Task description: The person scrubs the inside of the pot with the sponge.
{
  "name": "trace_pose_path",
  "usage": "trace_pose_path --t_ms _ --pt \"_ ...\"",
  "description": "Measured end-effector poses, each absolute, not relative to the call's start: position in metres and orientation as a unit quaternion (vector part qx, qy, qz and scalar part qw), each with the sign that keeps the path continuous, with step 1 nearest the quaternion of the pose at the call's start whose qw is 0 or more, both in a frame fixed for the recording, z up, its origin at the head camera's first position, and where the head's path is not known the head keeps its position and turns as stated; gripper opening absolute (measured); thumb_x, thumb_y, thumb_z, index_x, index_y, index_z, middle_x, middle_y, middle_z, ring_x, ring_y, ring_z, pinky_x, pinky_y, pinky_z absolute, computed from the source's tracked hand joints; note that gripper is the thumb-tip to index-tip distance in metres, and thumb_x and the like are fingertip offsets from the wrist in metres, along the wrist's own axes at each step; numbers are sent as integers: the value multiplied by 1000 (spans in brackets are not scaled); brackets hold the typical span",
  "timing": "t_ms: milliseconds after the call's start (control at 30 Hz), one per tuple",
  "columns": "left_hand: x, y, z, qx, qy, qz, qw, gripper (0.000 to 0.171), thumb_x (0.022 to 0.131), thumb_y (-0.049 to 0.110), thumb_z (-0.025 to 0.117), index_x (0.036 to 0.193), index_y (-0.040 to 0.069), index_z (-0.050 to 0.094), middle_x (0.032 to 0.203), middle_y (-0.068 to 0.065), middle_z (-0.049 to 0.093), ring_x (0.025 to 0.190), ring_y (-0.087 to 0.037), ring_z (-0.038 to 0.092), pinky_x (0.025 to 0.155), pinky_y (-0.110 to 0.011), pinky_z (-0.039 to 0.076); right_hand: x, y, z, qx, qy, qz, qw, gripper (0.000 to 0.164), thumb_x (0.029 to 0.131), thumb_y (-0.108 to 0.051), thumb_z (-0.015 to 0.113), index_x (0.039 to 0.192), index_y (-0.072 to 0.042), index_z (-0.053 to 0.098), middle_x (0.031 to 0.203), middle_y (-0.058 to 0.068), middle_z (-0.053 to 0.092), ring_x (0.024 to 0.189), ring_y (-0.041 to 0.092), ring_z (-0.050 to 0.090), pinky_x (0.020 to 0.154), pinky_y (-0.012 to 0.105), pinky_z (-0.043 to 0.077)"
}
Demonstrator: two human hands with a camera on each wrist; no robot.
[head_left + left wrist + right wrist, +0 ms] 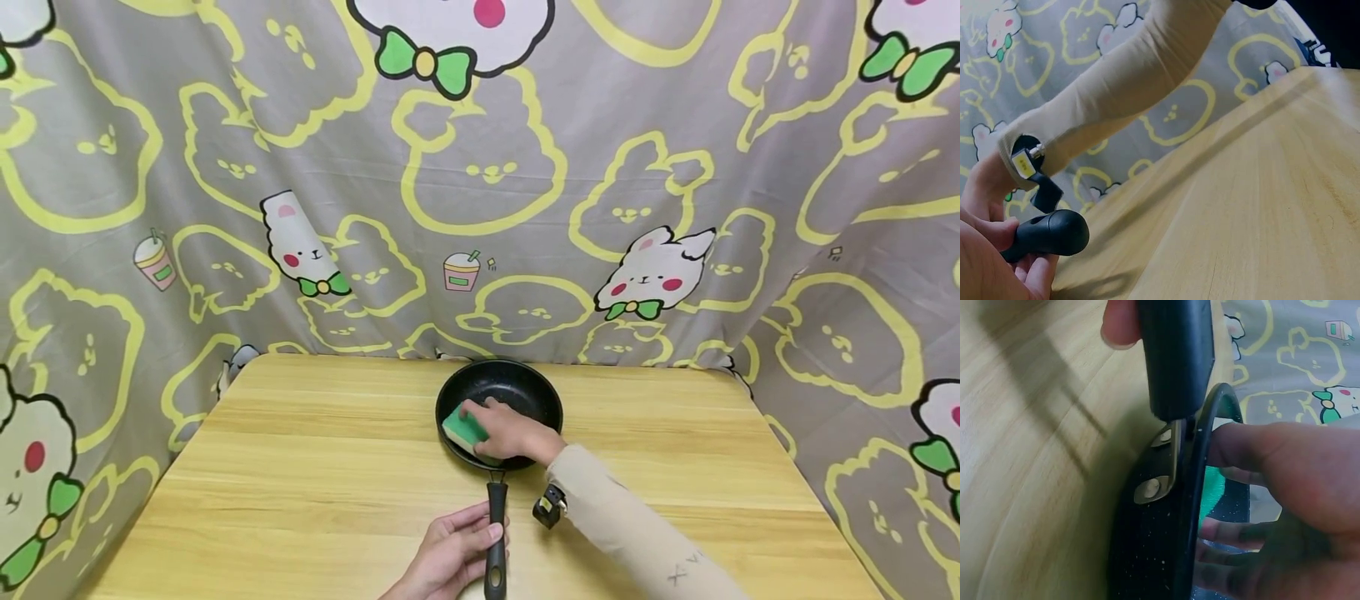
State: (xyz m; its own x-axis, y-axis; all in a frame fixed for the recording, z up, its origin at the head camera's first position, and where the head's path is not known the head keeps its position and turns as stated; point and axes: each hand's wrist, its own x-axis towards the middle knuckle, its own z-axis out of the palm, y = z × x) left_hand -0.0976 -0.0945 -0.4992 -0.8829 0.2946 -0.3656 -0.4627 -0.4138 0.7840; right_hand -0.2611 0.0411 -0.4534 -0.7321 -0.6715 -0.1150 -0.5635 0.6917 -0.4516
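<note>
A black frying pan [525, 392] sits on the wooden table with its handle pointing toward me. My left hand [453, 550] grips the black handle [496, 508], thumb on top and fingers beneath. Inside the pan, my right hand [510, 432] holds a green and pale yellow sponge [463, 427] against the left part of the pan, fingers spread over its green side. The right wrist view shows the green sponge [1212, 490] partly hidden behind the pan rim and my fingers. In the left wrist view the handle's rounded end [1063, 232] sticks out past my thumb.
The wooden table [300, 458] extends to both sides of the pan. Behind and beside it hangs a grey curtain [360, 192] with yellow cartoon outlines. A black wrist camera [551, 505] is strapped at the beige right sleeve [630, 517].
</note>
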Motion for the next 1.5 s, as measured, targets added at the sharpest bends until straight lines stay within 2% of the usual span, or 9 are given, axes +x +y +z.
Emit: trace_pose_path --t_ms 700,900,1133,1333,1500 --pt "-96 -94 -504 -76 489 844 208 54 97 -2 66 145 -16 43 115 -13 70 95 -19 70 83 -35 61 -278 30 -459 -307 929 -180 98 46 99 -12 70 139 -16 47 125 24 49 100 34 57 80 46 56" --pt "-95 -92 -504 -77 493 844 198 54 97 -2 65 144 -17 43 113 -13 70 92 -17 69 83 -35 62 -285 33 -462 -314 930 -170 84 47 98 -10 70 139 -14 47 121 22 49 100 36 56 84 47 55" --pt "-93 -90 -502 -78 493 846 188 54 96 -3 66 143 -17 44 111 -13 71 91 -17 69 84 -37 62 -290 41 -463 -301 939 -150 77 47 100 -12 69 140 -17 47 126 24 47 107 39 54 87 49 54" --pt "-92 -90 -500 -87 496 844 184 52 96 -2 67 142 -16 47 111 -13 71 89 -17 70 82 -36 62 -290 46 -462 -276 949 -136 71 42 100 -13 68 136 -18 48 128 25 47 109 39 52 82 47 55" --pt "-92 -89 -500 -86 494 846 181 52 96 -4 66 142 -17 47 109 -12 71 88 -18 70 83 -38 62 -289 52 -460 -250 958 -120 68 39 101 -12 66 135 -19 48 126 24 46 103 37 50 76 45 53"
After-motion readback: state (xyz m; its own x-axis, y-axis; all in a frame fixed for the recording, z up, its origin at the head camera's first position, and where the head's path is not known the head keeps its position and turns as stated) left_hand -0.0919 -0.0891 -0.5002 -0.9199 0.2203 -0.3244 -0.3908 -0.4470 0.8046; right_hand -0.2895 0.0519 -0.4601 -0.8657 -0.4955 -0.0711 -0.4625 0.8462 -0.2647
